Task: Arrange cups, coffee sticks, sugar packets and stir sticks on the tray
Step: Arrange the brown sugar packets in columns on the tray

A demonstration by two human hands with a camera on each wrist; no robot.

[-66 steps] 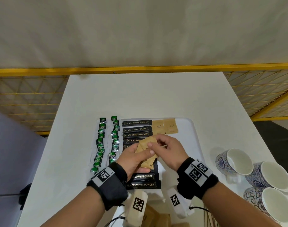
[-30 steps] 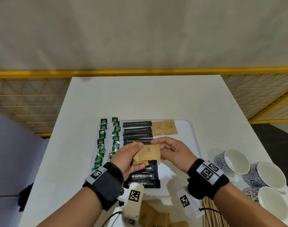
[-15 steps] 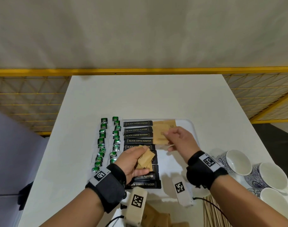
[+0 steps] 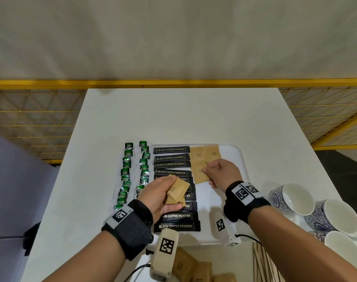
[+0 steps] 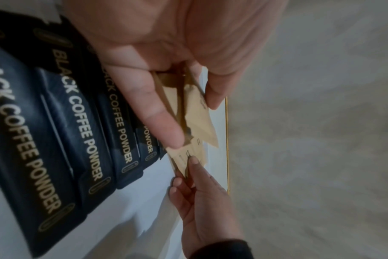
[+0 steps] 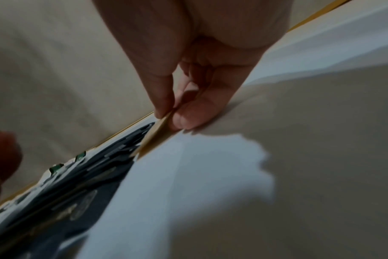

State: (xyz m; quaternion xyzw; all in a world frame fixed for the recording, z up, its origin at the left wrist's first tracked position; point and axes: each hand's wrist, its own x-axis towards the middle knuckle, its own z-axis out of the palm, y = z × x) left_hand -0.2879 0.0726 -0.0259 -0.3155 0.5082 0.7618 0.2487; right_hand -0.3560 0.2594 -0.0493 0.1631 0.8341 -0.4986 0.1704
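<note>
- Fingers (image 6: 164, 105) of the right hand (image 4: 222, 173) pinch a sugar packet (image 4: 201, 174), now lowered onto the tray (image 4: 234, 153) near its far edge, extending the row.
- Left hand (image 4: 159, 195) grips spare packets (image 4: 176, 192).

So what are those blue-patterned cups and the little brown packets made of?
The cups look like glazed ceramic: glossy white inside, blue pattern outside. The brown sugar packets look like matte kraft paper, creasing softly in the left hand; any inner lining can't be seen.
</note>
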